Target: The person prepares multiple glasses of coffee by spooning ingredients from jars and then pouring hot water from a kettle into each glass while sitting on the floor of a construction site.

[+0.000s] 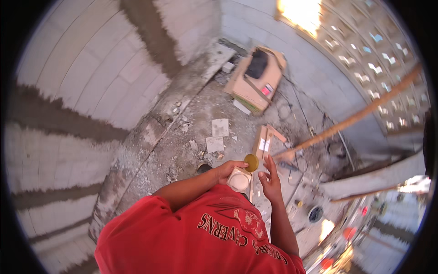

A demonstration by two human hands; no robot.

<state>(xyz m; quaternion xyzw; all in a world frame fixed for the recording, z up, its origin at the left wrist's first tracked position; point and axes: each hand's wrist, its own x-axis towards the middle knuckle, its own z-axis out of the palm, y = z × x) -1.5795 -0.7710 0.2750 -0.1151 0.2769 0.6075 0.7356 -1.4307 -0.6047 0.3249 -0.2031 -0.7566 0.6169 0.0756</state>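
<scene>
My left hand point(225, 171) is closed around a pale, square-sided container point(239, 180) with a round white top, held close to my chest. At its fingertips stands a round mustard-yellow lid point(251, 162), tilted up on the container's far side. Whether the lid still touches the container, I cannot tell. My right hand point(270, 181) is raised just right of the lid, fingers stretched and thumb apart, with nothing in it.
A large cardboard box point(258, 82) with a dark cloth on it lies by the far wall. Two square tiles point(220, 128) rest on the dusty, rubble-strewn floor. A long wooden pole point(356, 119) slants across the right. A bucket point(315, 213) stands at lower right.
</scene>
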